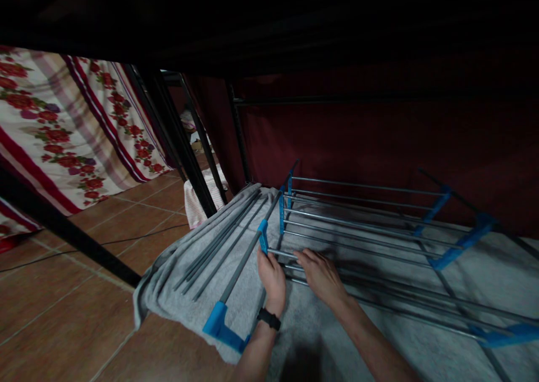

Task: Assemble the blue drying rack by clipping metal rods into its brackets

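Observation:
My left hand [270, 275], with a dark band on its wrist, is closed around the lower end of a blue plastic bracket [263, 235] on a grey tube [242, 268]. Just right of it, my right hand [319, 272] has its fingers wrapped over a thin metal rod [281, 253], whose left end meets that bracket. Whether the rod end is seated inside cannot be seen. Both belong to a rack of parallel rods with further blue brackets [450, 253] at the right. A larger blue corner piece [225, 328] sits at the tube's near end.
Several loose rods [219, 242] lie on the grey blanket [168, 270] to the left. Dark frame posts [185, 146] stand beyond it on a tiled floor [54, 292]. A dark red cloth [357, 141] hangs behind, and a flowered curtain [71, 129] at far left. A black surface [269, 23] hangs overhead.

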A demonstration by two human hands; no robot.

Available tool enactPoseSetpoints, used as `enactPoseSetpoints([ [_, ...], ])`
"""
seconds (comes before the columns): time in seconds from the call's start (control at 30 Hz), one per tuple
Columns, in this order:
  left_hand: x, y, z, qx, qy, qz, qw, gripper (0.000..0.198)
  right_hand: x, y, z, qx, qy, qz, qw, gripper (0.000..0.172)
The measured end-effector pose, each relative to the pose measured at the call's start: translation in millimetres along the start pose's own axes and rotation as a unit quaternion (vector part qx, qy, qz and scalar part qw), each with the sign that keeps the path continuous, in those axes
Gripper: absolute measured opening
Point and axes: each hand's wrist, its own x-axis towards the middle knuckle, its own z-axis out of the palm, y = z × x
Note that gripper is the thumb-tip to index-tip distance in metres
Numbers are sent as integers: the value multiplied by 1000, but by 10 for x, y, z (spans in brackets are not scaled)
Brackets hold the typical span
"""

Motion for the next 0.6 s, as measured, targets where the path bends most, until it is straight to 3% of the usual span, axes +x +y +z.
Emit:
enactPoseSetpoints([
  [0.6, -9, 63, -44, -9, -20, -10, 1000, 38, -47, 3, -8, -20, 16, 0, 1000, 44],
])
